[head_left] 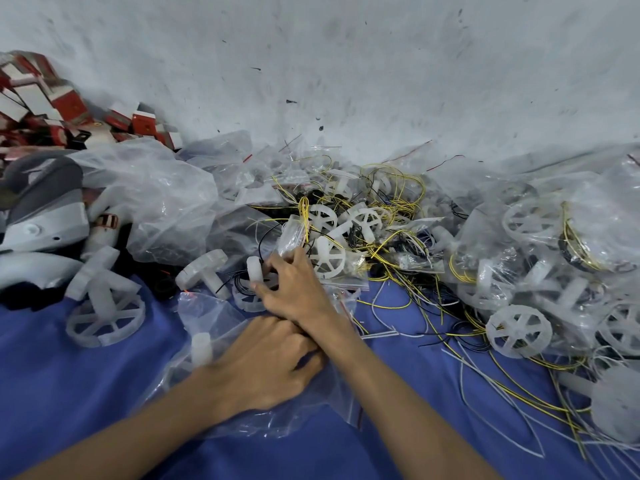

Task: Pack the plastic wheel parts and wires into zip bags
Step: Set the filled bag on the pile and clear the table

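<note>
My left hand [258, 365] rests on a clear zip bag [214, 317] on the blue cloth and grips its plastic; a white wheel part [202, 348] shows inside the bag. My right hand [294, 289] crosses over the left and closes its fingers on a white plastic wheel part [255, 269] with thin black wires around it. More translucent spoked wheels lie at the left [104, 306], in the middle heap [325, 254] and at the right [518, 330]. Yellow, black and white wires [391, 216] tangle through the heap.
Filled zip bags [540, 237] pile up at the right. Crumpled clear bags [156, 202] lie at the left. Red-and-white small boxes [45, 105] stack at the far left against the grey wall. Loose wires [502, 393] spread over the blue cloth [69, 393].
</note>
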Demonstrator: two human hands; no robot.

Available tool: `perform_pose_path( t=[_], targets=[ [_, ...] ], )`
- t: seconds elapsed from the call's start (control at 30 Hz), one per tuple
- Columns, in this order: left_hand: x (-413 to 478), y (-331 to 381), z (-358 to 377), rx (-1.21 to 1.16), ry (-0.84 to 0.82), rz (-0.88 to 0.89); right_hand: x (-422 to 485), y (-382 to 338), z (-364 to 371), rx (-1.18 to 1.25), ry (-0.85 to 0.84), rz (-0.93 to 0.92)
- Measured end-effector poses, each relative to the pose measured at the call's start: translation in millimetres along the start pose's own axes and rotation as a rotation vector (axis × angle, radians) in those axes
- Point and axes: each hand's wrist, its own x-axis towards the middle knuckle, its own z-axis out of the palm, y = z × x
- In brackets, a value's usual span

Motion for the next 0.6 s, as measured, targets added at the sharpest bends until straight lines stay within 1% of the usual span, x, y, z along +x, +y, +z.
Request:
perform_pose_path(
  t=[0.03,0.13,0.17,0.2,0.3,0.37,0.43,0.5,0.6],
  targets=[
    [0,0,1,0.004,-0.006,0.004,-3,-1,-1,-0.058,0.027,-0.014],
    [-1,0,3,0.021,-0.012,0.023,-12,-3,-6,-0.235,0.263,-0.03],
    [-1,0,3,0.022,-0.001,0.038,-13,-4,-8,-0.261,0.277,-0.025],
    [-1,1,3,0.017,0.012,0.055,-13,-3,-9,-0.284,0.229,-0.029],
    [0,5,1,-0.007,0.037,0.106,-9,4,-6,-0.305,-0.029,-0.064],
    [0,7,0,-0.018,0.053,0.103,-5,6,-4,-0.287,-0.173,-0.075],
    [1,6,1,-0.033,0.05,0.088,0,4,0,-0.304,-0.27,-0.093],
    [1,4,1,-0.043,0.049,0.073,6,-1,2,-0.344,-0.268,-0.125],
    [2,3,-3,-0.047,0.073,0.058,13,-9,3,-0.351,-0.197,-0.163]
  ],
)
